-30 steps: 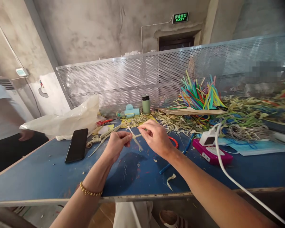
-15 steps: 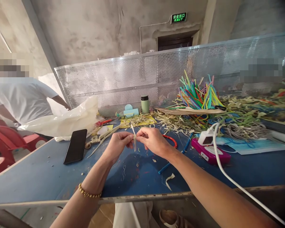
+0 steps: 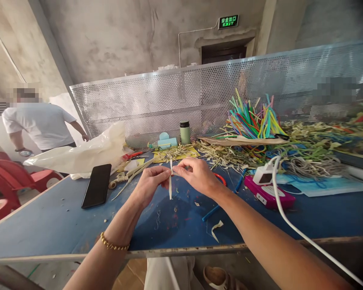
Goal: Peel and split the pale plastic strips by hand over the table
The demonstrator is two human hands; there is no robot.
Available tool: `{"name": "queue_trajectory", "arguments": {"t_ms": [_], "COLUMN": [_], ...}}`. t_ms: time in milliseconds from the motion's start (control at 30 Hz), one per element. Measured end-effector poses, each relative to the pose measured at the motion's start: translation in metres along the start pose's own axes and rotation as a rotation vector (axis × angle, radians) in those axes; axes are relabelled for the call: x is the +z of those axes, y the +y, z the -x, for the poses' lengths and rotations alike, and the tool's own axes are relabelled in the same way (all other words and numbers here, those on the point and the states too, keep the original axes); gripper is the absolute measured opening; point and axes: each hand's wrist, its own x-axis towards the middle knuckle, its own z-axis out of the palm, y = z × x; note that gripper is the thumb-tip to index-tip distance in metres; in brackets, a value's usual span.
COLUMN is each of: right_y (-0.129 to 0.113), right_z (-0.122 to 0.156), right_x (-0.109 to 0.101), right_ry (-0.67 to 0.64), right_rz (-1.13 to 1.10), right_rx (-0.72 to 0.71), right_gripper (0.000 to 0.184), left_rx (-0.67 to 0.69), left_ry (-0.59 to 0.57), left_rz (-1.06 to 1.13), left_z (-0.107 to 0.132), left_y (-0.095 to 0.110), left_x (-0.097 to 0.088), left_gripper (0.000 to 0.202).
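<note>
A thin pale strip (image 3: pixel 170 191), like dried husk or leaf, stands nearly upright between my hands over the blue table. My left hand (image 3: pixel 153 181) pinches it between thumb and fingers. From the other side my right hand (image 3: pixel 193 173) meets it, thumb and index finger closed at the same spot; the exact hold of its fingertips is partly hidden. The strip's ends stick out above and below the fingers. On the tabletop to the right of my hands lie a red loop (image 3: pixel 220 179) and a blue rod (image 3: pixel 211 213).
A black phone (image 3: pixel 97 186) lies left. Behind are a plastic bag (image 3: pixel 78 157), red-handled scissors (image 3: pixel 133 155), a green bottle (image 3: pixel 184 133), husk scraps (image 3: pixel 226 157) and colourful pipe cleaners (image 3: pixel 254 121). A magenta power strip (image 3: pixel 269 195) with a white cable sits right. A person (image 3: pixel 42 125) stands left.
The strip has straightened to upright, and more of it shows below my fingers. My right hand has shifted slightly up. The person at left has moved farther off.
</note>
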Motion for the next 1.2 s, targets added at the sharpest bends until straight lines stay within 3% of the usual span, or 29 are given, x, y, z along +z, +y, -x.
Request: {"name": "queue_trajectory", "arguments": {"t_ms": [100, 167, 300, 500, 700, 867, 1000, 1200], "right_y": [-0.001, -0.002, -0.005, -0.008, -0.010, -0.007, -0.005, -0.004], "right_z": [-0.001, -0.001, -0.001, 0.000, 0.001, 0.002, 0.004, 0.004], "right_x": [-0.001, 0.000, 0.003, 0.007, 0.007, 0.003, 0.001, 0.001], "right_ry": [-0.082, -0.108, -0.047, 0.026, 0.056, -0.104, -0.186, -0.148], "right_rz": [-0.098, -0.198, -0.322, -0.428, -0.425, -0.353, -0.286, -0.244], "right_rx": [0.107, 0.181, 0.225, 0.227, 0.229, 0.172, 0.128, 0.131], "right_gripper": [0.041, 0.035, 0.021, 0.020, 0.019, 0.034, 0.023, 0.014], "left_rx": [0.021, 0.038, 0.040, 0.017, -0.009, 0.010, 0.001, -0.051], "left_ry": [-0.085, -0.118, -0.137, -0.204, -0.226, -0.140, -0.094, -0.202], "left_rz": [-0.024, -0.056, -0.092, -0.048, -0.005, 0.028, 0.019, 0.094], "left_z": [0.001, 0.002, 0.003, 0.004, 0.005, 0.003, 0.001, 0.004], "left_y": [-0.001, -0.001, -0.001, 0.000, 0.001, -0.001, -0.002, 0.004], "left_x": [-0.001, -0.001, 0.000, -0.002, -0.005, -0.006, -0.006, -0.005], "left_gripper": [0.024, 0.027, 0.029, 0.027, 0.024, 0.023, 0.027, 0.015]}}
